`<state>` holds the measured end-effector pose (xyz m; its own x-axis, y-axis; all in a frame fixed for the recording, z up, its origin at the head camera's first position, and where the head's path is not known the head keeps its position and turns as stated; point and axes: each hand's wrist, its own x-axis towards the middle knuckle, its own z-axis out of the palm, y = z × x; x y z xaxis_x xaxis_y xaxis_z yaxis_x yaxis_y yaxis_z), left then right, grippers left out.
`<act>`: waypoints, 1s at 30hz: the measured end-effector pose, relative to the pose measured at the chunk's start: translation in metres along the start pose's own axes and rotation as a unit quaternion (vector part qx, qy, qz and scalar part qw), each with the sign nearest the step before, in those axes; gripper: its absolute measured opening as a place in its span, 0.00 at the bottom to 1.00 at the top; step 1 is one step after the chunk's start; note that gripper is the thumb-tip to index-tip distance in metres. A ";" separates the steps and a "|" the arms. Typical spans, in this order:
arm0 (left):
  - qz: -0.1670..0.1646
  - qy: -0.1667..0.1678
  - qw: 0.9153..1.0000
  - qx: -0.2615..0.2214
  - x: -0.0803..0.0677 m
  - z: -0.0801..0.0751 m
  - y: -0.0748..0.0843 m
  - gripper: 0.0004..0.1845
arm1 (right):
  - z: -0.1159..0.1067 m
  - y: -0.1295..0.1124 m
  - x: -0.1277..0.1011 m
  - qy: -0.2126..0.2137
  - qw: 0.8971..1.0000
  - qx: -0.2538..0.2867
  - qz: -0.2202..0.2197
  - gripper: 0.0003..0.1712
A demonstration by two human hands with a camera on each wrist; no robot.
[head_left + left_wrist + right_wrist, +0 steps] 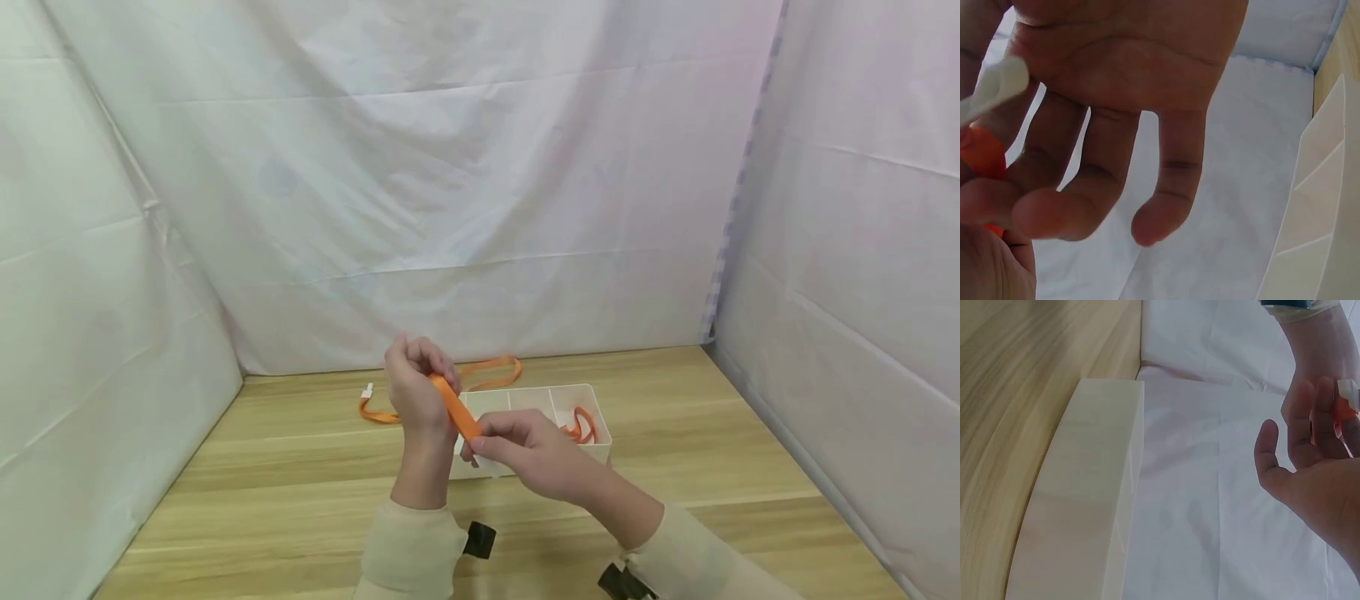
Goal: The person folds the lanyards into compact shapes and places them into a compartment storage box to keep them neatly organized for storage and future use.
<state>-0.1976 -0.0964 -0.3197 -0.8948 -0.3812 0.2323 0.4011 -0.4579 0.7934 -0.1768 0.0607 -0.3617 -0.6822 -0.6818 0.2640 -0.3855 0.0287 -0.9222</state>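
Note:
Raised near the middle of the head view, my left hand (420, 392) has its fingers bent around the upper part of an orange lanyard strap (456, 407). My right hand (536, 458) pinches the strap's lower end between thumb and index finger. A white end piece (1000, 87) sticks out beside that pinch in the left wrist view. Middle, ring and little fingers of the right hand (1129, 75) are loosely bent there. On the table behind the left wrist lies more orange strap (378, 415) with a white clip (367, 391); an orange loop (517, 371) shows farther right.
A white divided box (600, 417) stands behind the right hand; its right compartment holds a coiled orange strap (581, 423). White curtains (465, 183) hang around the wooden table (300, 483) at the back and both sides.

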 end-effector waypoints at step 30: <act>-0.122 -0.103 0.981 0.108 -0.012 -0.015 -0.004 0.12 | -0.013 0.008 -0.001 0.173 0.960 -0.218 -0.042 0.07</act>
<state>-0.1859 -0.1020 -0.3342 -0.9887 -0.0999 0.1114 0.1383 -0.3264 0.9351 -0.1872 0.0705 -0.3656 -0.7741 -0.4128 0.4799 -0.6196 0.3385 -0.7082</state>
